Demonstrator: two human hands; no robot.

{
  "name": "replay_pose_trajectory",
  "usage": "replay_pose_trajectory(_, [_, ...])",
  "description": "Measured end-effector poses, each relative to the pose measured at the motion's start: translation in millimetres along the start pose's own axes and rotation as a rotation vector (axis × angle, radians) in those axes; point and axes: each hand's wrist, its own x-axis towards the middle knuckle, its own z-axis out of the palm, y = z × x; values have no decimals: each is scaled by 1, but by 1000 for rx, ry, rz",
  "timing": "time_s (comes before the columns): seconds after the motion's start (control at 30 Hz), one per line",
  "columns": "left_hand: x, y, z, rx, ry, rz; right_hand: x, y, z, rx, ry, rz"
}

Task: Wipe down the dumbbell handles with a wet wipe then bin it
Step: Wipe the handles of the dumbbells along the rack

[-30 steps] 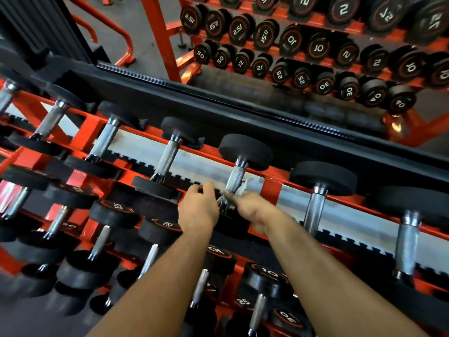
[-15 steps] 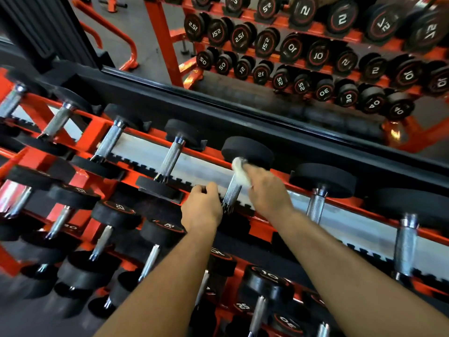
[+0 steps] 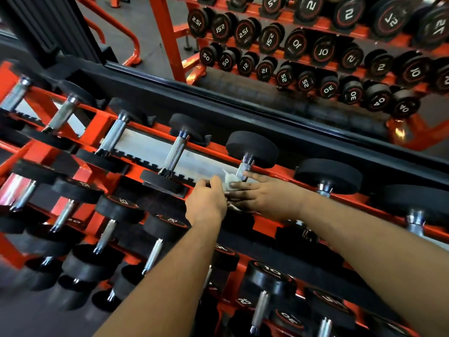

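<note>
Hands [image 3: 269,198] with wipe [image 3: 229,181] among dumbbells [image 3: 251,152]

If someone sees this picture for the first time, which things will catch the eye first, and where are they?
First, two bare forearms reach up from the bottom to the centre, where the left hand and the right hand meet at a crumpled white wet wipe by a knurled steel dumbbell handle. Around them, the bright orange steel rack runs across the frame, carrying rows of black rubber dumbbells.
</note>
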Motion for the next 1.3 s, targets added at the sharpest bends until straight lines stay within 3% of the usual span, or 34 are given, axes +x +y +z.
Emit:
replay_pose_trajectory(0.17, [2,-1,1,-18,-5,3,26,-6,-13,90,-133,31])
replay_pose_trajectory(0.37, [-2,1,-3,-8,-15,-26,-9,-4,-26,87,-163,-4])
replay_pose_trajectory(0.5, [-8,6,-8,4,-27,-18,-18,-19,-26,171,-118,206])
replay_pose_trajectory(0.53, [-15,9,-9,6,-28,-14,-28,-26,-31,284,-65,319])
replay_pose_trajectory(0.67, [-23,12,-15,123,36,7,-70,-58,-39,818,412,818])
replay_pose_trajectory(0.77, [-41,15,-19,290,149,151,-108,-79,-44,1052,623,1093])
replay_pose_trajectory(0.87, [-71,15,-8,318,239,427,-150,-93,-42,1187,767,1249])
replay_pose_trajectory(0.97, [-110,15,18,254,134,616,-175,-104,-39,1164,819,1313])
replay_pose_trajectory(1.03, [-136,19,37,230,-50,555,-183,-110,-41,1085,775,1299])
replay_pose_trajectory(1.13, [-159,25,70,204,-309,253,-183,-113,-36,992,580,1198])
replay_pose_trajectory(1.2, [-163,33,86,107,-387,65,-183,-117,-27,995,468,1182])
replay_pose_trajectory(1.3, [-158,39,102,47,-398,-47,-180,-133,-8,1008,406,1185])
